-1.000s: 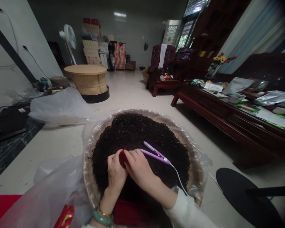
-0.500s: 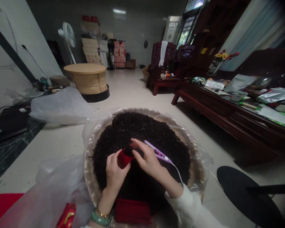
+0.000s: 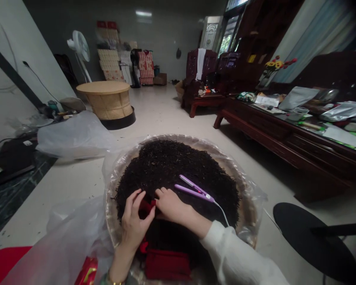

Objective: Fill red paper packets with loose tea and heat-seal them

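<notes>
Between my hands is a small red packet, its mouth partly hidden by my fingers. My left hand curves round its left side, thumb and fingers on it. My right hand pinches the packet's right edge, with most fingers curled out of sight. Both hands are over a heap of dark dried tea leaves in a wide round basket lined with clear plastic. A purple hair straightener lies on the leaves right of my right hand, its jaws apart. Dark red packets sit at the basket's near edge.
A shiny red and gold packet lies on clear plastic sheeting at the left, near a red surface. A black round stand base is at right. Beyond stand a low wooden table and a round woven stool.
Both hands have moved down and left with the red packet. My right hand has gone from open fingers above the packet to pinching its edge. More of the straightener now shows.
</notes>
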Available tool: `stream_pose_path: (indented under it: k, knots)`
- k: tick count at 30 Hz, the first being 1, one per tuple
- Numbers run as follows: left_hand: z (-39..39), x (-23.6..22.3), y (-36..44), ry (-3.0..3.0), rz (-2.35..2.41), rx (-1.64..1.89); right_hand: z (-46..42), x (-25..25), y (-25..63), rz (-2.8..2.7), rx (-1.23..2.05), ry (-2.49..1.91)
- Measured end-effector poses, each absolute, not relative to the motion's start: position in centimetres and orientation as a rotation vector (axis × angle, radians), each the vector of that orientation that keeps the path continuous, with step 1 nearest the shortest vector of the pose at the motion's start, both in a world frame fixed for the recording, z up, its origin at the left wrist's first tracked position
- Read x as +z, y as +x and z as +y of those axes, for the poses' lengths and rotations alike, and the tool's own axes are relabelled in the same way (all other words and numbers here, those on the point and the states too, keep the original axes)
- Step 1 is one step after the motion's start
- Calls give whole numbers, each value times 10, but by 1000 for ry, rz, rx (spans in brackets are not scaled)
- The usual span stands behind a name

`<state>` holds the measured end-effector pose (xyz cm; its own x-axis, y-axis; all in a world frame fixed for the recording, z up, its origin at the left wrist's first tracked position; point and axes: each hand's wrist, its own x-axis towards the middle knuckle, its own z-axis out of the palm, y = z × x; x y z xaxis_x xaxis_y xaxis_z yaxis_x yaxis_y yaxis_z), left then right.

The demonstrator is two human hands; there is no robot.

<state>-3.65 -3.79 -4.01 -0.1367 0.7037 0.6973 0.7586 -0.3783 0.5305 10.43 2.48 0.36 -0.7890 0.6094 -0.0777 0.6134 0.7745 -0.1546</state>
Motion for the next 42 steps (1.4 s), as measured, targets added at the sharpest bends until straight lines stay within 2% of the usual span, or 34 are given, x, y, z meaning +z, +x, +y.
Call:
stream_pose_path:
  k: [3,7,14,18,22,24,29,31,33,36,39,42]
  knots:
    - [-40,-31,-47,-2124,-1738,-1380,17,10,111,2990,-210,1021]
    - [-43,-22,-58,-2187,-1762,-1268,15,20,127,2980,-336,1136]
    - [-42,-17,-52,-2211,-1824,-1191,27,50,145,3183,-1212,1485]
    - [-38,-15,-40,-2184,-1833,-1123,21,75,137,3243,-1445,1404]
    - [-36,-14,-34,-2114,-1867,-1072,15,77,132,3222,-1655,1341]
    - [-35,-16,-33,-2083,-1888,-1052,12,73,133,3267,-1543,1433]
    - [-31,-25,-22,-2026,-1931,-1113,4,66,130,3261,-768,1394]
    - [-28,-28,-14,-2039,-1903,-1216,5,60,125,3204,-615,1397]
    - [-26,-30,-8,-2075,-1893,-1327,9,52,124,3159,-621,1454]
    - [-23,-28,-10,-2163,-2007,-1397,20,41,131,3170,-942,1564]
    - [-22,-25,-21,-2278,-2284,-1439,29,34,143,3199,-1470,1575]
    - [-23,-22,-28,-2490,-2514,-1626,35,31,152,3059,-1988,1540]
